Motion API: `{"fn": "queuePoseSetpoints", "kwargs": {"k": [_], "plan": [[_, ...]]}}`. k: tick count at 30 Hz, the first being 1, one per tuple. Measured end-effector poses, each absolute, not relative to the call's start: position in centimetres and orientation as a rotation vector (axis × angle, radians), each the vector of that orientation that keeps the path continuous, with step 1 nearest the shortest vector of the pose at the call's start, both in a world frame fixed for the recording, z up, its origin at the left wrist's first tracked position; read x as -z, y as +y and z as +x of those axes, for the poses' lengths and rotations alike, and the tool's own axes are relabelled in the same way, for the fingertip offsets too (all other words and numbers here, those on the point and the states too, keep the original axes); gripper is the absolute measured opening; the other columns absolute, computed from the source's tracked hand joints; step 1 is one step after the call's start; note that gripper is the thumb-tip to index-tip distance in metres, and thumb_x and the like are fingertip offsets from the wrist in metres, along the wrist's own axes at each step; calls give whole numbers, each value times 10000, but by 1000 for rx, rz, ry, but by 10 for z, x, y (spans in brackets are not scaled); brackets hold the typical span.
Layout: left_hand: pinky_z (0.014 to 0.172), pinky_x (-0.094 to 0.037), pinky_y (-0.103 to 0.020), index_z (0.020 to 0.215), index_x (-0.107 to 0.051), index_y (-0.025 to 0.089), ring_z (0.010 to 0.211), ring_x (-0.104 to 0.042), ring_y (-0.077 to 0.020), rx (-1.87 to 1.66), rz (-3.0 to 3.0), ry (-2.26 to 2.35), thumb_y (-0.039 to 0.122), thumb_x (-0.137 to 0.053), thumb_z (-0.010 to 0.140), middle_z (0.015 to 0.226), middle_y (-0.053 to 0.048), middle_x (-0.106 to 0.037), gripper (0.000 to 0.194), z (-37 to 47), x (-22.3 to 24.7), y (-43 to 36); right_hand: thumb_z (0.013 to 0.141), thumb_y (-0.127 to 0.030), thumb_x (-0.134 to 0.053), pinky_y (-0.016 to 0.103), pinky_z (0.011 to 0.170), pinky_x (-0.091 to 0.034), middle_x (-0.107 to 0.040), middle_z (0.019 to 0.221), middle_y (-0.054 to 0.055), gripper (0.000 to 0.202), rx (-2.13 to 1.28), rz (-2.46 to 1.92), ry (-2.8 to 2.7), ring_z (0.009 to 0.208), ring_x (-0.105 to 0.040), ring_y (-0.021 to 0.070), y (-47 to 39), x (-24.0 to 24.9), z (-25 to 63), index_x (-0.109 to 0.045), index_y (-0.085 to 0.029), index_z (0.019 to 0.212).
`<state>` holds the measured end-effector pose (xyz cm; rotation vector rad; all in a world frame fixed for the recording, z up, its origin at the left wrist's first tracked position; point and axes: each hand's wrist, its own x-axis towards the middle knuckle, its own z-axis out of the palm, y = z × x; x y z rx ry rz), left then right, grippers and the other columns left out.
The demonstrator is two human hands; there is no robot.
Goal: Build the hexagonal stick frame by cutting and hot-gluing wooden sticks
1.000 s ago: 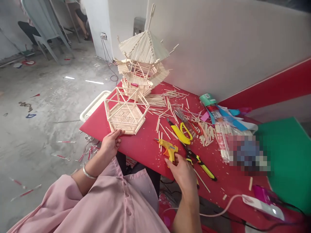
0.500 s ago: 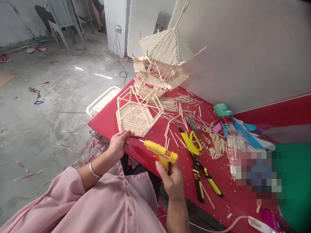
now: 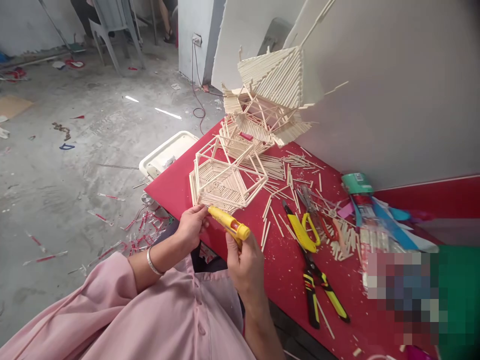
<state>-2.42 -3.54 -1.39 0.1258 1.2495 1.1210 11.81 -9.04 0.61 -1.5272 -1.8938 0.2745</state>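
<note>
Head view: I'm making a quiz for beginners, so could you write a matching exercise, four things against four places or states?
1. Glue gun
2. Silver bracelet
3. Black-and-yellow-handled tool
4. Stick tower

A. On the red table, handles spread
B. Behind the low stick frame
C. In the right hand
D. Around the left wrist

Pairs: 1-C, 2-D, 3-A, 4-B

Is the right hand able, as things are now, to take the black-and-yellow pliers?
Probably not: the right hand holds the yellow glue gun, though the way to the pliers looks free.
</note>
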Motion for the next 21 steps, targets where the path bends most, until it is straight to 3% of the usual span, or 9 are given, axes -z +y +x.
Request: {"fn": "queuePoseSetpoints", "kwargs": {"k": [6, 12, 15, 21], "plan": [[379, -184, -189, 751, -643, 141, 378, -389, -47, -1143, 130, 1223, 322, -816, 618, 501, 62, -504, 284, -24, 18, -37, 995, -453, -460, 309, 678, -546, -741, 940, 132, 375, -182, -1643, -1862, 826, -718, 228, -77, -3, 99, -644, -136, 1075], [358, -188, -186, 741, -658, 131, 367, -382, -55, -1112, 173, 1202, 335, -790, 650, 458, 63, -472, 260, -23, 21, -42, 905, -593, -561, 295, 538, -455, -711, 739, 88, 482, 198, -1758, -1838, 617, -667, 209, -67, 4, 92, -663, -126, 961], [347, -202, -179, 770, -669, 126, 365, -391, -57, -1116, 180, 1191, 330, -773, 657, 464, 63, -475, 255, -23, 23, -44, 897, -537, -590, 281, 505, -407, -662, 697, 54, 392, 330, -1790, -1839, 589, -625, 184, -64, 4, 87, -634, -148, 879], [324, -191, -173, 792, -664, 124, 360, -405, -54, -1116, 183, 1165, 325, -763, 650, 521, 42, -535, 266, -25, 27, -43, 850, -278, -597, 254, 500, -379, -625, 792, 26, 98, 392, -1798, -1875, 631, -586, 148, -63, 5, 80, -567, -186, 845]]}}
